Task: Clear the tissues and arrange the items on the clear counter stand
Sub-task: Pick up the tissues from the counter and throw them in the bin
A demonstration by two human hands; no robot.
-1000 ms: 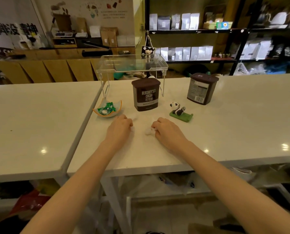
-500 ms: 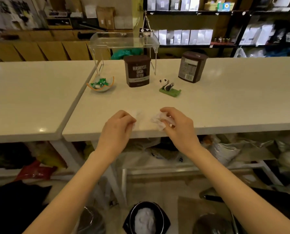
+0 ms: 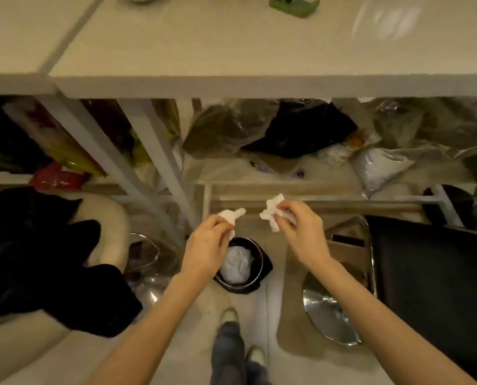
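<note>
White crumpled tissue point(image 3: 230, 216) sits pinched in the left hand point(image 3: 205, 247), directly above the black bin point(image 3: 255, 269); the right hand point(image 3: 301, 234) grips a second tissue point(image 3: 270, 213) up and right of the bin. Beyond the bin, the counter point(image 3: 231, 51) shows no legible writing.

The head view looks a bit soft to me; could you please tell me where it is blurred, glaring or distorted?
Head view: warm, dim light; a smeared glare streak on the counter; motion blur softens the left hand, right hand and both tissues; wide-angle bending at the edges.
</note>
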